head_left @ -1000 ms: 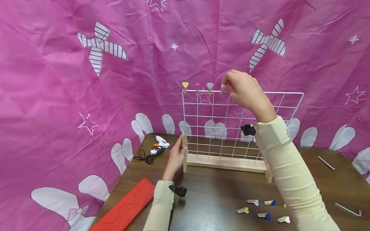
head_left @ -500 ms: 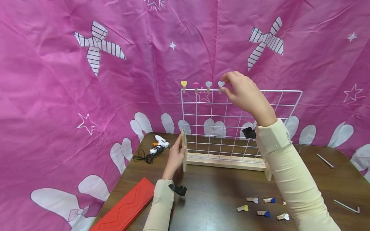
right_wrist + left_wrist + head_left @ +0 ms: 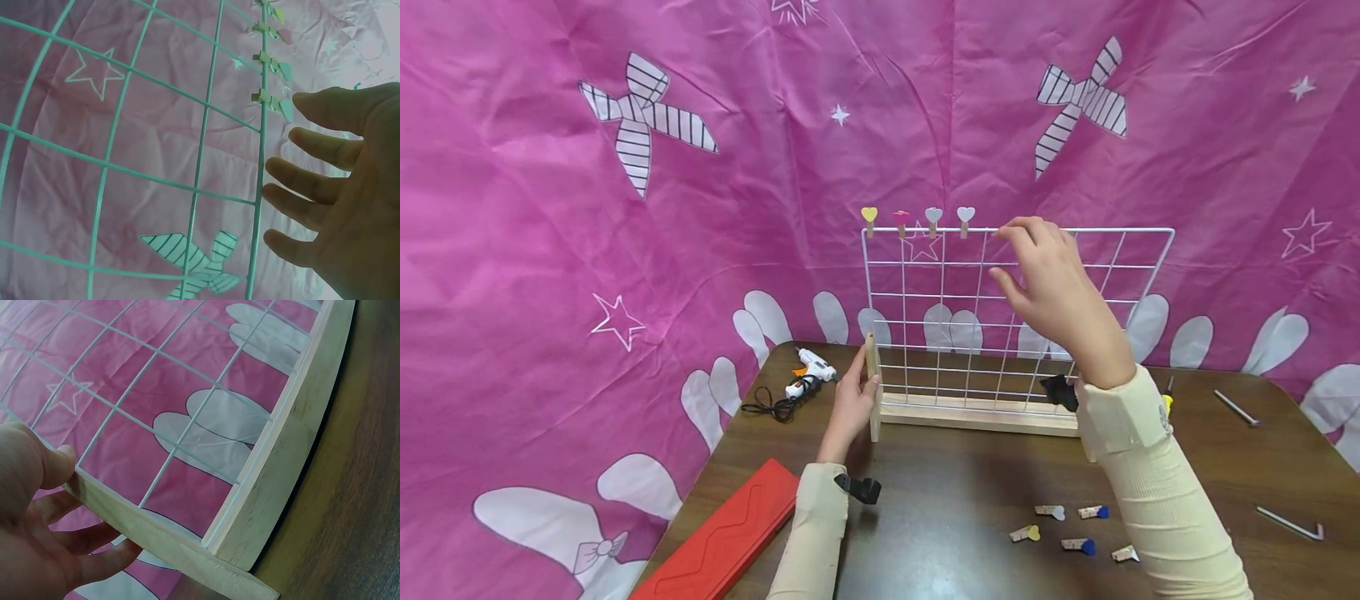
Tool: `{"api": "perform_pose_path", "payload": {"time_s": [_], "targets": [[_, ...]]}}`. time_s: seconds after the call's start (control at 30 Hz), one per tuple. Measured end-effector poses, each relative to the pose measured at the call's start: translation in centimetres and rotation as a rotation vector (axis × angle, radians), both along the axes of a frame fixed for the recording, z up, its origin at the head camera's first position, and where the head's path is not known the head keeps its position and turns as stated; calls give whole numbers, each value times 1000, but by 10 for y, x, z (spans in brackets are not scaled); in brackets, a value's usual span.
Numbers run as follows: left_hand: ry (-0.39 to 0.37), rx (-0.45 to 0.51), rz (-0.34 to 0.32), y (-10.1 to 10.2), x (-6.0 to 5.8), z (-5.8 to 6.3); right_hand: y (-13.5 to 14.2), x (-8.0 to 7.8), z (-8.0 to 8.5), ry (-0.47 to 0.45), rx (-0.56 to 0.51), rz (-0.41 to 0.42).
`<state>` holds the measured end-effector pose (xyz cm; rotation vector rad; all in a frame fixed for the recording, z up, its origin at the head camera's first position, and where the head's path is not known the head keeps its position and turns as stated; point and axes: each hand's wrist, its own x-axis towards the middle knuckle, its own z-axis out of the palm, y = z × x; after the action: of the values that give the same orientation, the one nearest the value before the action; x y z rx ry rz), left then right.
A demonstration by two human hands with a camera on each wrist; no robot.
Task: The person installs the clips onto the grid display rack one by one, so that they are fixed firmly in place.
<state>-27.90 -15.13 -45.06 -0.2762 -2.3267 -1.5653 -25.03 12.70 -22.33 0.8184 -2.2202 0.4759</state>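
Observation:
A white wire grid stands upright in a wooden base. Along its top bar sit a yellow heart clothespin, a pink one and two white heart clothespins, all to the left. My left hand grips the wooden side post, thumb on one face and fingers on the other. Just right of the last white clothespin, my right hand is held before the grid's upper part, fingers spread and holding nothing. In the right wrist view its fingertips come close to the top bar.
Loose heart clothespins lie front right: a yellow one, white ones and blue ones. A corded glue gun and a red case are at left. Two metal hex keys lie at right, near a yellow-handled tool.
The right hand has let go of the fourth clothespin, which stays on the top bar, and has moved right and down with fingers spreading. The left hand keeps its grip on the post.

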Motion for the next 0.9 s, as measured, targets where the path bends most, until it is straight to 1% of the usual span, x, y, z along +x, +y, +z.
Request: {"api": "perform_pose_path", "payload": {"time_s": [0.1, 0.27, 0.4, 0.6, 0.7, 0.9], "targets": [[4, 5, -6, 1, 0, -1, 4, 6, -8, 11, -4, 8], [24, 13, -9, 0, -2, -2, 15, 17, -25, -6, -4, 12], [29, 23, -11, 0, -4, -3, 25, 26, -44, -54, 16, 24], [5, 21, 0, -1, -4, -2, 43, 36, -76, -133, 53, 28], [-1, 18, 4, -1, -3, -2, 53, 42, -92, -170, 68, 14], [12, 15, 4, -1, -3, -2, 77, 52, -124, -269, 70, -53]]}}
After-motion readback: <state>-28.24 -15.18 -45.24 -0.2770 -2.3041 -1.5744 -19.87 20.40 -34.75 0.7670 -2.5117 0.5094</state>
